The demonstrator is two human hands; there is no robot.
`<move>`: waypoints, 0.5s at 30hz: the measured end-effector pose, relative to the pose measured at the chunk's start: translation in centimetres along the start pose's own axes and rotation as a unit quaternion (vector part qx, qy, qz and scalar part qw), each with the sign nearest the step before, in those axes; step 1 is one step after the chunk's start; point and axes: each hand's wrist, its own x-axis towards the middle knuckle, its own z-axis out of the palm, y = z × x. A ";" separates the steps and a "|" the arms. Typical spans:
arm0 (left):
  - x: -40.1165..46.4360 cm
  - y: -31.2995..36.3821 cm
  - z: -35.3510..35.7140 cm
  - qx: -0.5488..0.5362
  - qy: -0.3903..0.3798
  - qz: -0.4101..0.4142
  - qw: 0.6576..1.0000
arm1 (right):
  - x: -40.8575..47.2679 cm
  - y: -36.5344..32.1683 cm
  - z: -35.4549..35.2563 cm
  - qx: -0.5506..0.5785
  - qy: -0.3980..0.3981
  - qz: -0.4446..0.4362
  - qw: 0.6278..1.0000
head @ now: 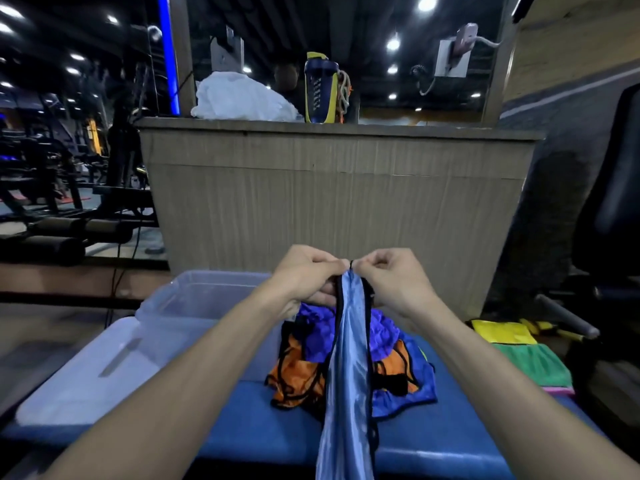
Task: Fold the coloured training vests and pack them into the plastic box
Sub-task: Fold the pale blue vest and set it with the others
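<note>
Here, left hand (304,275) and right hand (391,275) pinching light-blue vest (346,375) at its top edge above the table (433,438): to be drawn apart evenly, seams aligned before folding.

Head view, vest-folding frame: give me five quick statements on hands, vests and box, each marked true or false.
1. Both hands, left hand and right hand, pinch the top of the light blue vest. True.
2. The light blue vest lies folded flat on the bench. False: it hangs from the hands, above the blue bench.
3. The plastic box stands left of the vest pile. True.
4. The plastic box is packed full of vests. False: no vests show in it.
5. The pile holds only green vests. False: orange and blue ones show.
</note>
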 end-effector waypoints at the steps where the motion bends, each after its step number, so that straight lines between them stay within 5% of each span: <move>1: 0.0 0.0 -0.1 -0.003 0.009 -0.003 1.000 | 0.1 -0.1 0.2 -0.013 0.004 -0.002 1.000; 8: -0.3 0.4 -1.1 -0.046 -0.008 -0.032 0.998 | -0.1 -1.7 0.8 -0.145 0.007 -0.071 0.987; 15: -2.1 1.4 -3.6 -0.148 -0.106 -0.045 0.982 | -1.3 -2.8 0.4 -0.267 -0.033 -0.191 0.944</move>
